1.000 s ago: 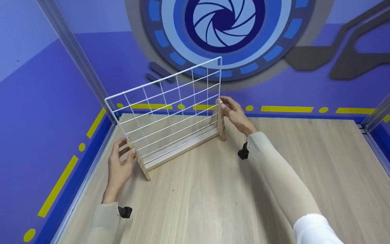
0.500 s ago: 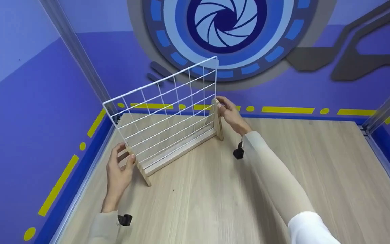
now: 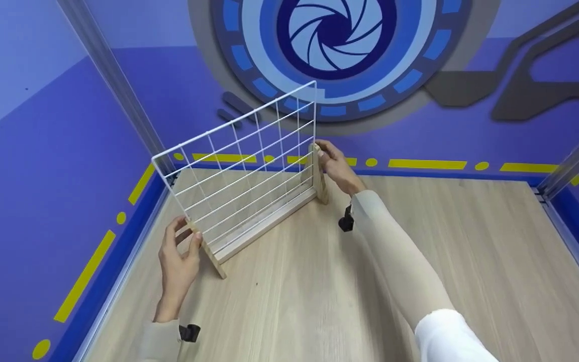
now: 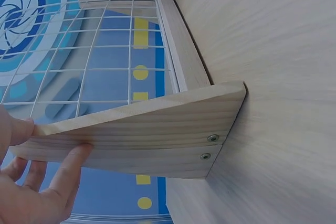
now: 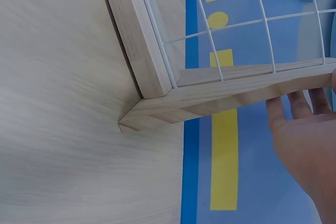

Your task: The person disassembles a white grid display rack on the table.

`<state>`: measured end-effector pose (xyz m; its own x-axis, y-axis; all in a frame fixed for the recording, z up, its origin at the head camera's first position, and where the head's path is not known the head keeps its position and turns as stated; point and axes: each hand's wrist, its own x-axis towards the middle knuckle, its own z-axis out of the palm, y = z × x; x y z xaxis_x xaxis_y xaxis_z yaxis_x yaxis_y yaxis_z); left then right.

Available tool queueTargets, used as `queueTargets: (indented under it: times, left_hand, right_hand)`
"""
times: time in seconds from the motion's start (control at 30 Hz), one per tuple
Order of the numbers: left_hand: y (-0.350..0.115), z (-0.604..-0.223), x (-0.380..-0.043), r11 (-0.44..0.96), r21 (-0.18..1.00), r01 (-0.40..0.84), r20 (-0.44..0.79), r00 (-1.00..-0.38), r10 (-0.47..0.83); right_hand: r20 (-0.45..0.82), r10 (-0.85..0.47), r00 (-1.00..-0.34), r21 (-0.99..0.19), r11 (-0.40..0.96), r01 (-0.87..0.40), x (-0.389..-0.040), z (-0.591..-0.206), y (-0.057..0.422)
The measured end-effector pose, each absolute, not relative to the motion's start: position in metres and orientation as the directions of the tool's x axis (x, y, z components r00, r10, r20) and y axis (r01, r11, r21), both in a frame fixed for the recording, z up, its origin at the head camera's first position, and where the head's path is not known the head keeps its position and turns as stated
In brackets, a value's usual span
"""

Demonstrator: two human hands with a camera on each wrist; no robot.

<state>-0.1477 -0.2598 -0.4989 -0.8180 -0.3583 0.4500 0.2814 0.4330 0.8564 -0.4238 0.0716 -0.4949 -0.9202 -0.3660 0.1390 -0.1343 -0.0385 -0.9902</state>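
A white wire grid panel (image 3: 208,133) stands upright in a wooden stand, its top leaning a little. Two wooden side pieces flank it, the left side piece (image 3: 210,254) and the right side piece (image 3: 321,183), joined at the bottom by a wooden crossbar (image 3: 269,224). My left hand (image 3: 179,266) pinches the upper part of the left side piece between thumb and fingers. Two metal screws (image 4: 212,138) show low on that side piece in the left wrist view. My right hand (image 3: 339,168) holds the top of the right side piece; its thumb is mostly cut off in the right wrist view.
The stand rests on a wood-grain tabletop (image 3: 395,311), nearer its left side. A blue printed wall (image 3: 445,136) rises behind, and another blue wall (image 3: 28,226) on the left. Metal posts (image 3: 113,80) mark the corners.
The stand has turned slightly on the tabletop: its left end came nearer to me, and its right end shifted left. Both hands moved along with it, keeping their hold.
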Motion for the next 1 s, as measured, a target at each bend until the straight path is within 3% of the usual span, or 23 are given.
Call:
queueTargets:
  times: [0.4,0.73,1.0]
  left_hand:
    - [-0.260,-0.525,-0.155,0.517,0.806,0.289,0.523,-0.756,-0.393]
    - [-0.261,-0.534,-0.159,0.508,0.810,0.292,0.520,-0.758,-0.394]
    - [-0.256,-0.512,-0.148,0.448,0.848,0.283,0.472,-0.788,-0.396]
  right_hand:
    - [0.077,-0.318,-0.945,-0.996,0.021,-0.088,-0.427,-0.489,0.057]
    - [0.050,-0.287,-0.957,-0.998,0.025,-0.060,-0.429,-0.483,0.054]
    - [0.060,-0.316,-0.947,-0.992,0.087,-0.092,-0.426,-0.485,0.056]
